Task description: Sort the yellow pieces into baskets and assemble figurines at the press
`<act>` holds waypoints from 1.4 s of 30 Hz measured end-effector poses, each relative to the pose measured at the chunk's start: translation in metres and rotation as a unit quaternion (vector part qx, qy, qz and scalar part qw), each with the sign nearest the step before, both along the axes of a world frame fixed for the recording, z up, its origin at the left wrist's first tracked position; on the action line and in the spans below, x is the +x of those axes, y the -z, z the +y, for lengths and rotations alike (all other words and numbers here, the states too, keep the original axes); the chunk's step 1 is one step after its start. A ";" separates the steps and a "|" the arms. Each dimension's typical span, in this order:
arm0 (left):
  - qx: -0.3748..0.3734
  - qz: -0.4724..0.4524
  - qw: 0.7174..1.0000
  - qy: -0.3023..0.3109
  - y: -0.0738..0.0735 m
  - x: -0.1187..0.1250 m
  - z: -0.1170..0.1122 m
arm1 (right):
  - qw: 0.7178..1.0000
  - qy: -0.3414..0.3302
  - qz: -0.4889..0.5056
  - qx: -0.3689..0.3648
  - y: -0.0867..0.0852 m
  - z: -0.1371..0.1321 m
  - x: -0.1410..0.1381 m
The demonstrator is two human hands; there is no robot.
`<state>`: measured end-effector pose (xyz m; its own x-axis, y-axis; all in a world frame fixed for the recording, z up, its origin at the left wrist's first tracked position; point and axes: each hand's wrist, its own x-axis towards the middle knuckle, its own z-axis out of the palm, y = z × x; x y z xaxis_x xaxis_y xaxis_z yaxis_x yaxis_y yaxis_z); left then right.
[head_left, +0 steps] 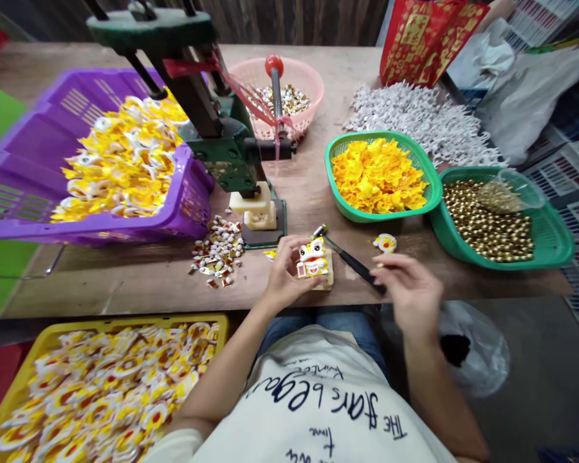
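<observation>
My left hand (287,273) is closed around a yellow and white lion-head toy figure (313,257), its face turned up, over a pale block (330,273) at the table's front edge. To the right, my right hand (412,289) is raised with thumb and fingers pinched together. A tiny gold-coloured piece shows at its fingertips, too small to name surely. Between the hands lies a hammer (352,260) with a black handle, its head close to the figure. A round yellow and white part (385,242) rests just beyond my right hand.
A green hand press (226,154) stands behind my left hand, by loose red-white pieces (219,251). Around are a purple crate (188,193), pink basket (313,96), green basket (335,190) of yellow parts, green tub (554,241) of gold beads, white pile (415,122) and yellow tray (222,325).
</observation>
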<state>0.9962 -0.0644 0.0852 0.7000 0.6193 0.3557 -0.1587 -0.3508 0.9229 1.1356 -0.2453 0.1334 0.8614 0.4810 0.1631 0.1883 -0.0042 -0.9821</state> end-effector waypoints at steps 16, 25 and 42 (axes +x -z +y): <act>-0.234 -0.002 0.966 0.115 -0.027 -0.009 -0.038 | 0.987 -0.080 -0.121 0.061 0.023 0.032 -0.055; -0.238 0.012 0.971 -0.010 -0.018 -0.006 -0.041 | 0.961 -0.074 -0.257 0.075 0.031 0.043 -0.062; -0.086 0.000 0.995 -0.051 -0.021 -0.020 -0.033 | 0.976 -0.184 -0.100 0.053 0.023 0.053 -0.066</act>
<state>0.9763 -0.0977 0.1064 0.6302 0.7386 0.2394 -0.1313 -0.2025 0.9704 1.0700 -0.1923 0.1099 0.5787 0.7233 0.3768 0.3459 0.2007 -0.9166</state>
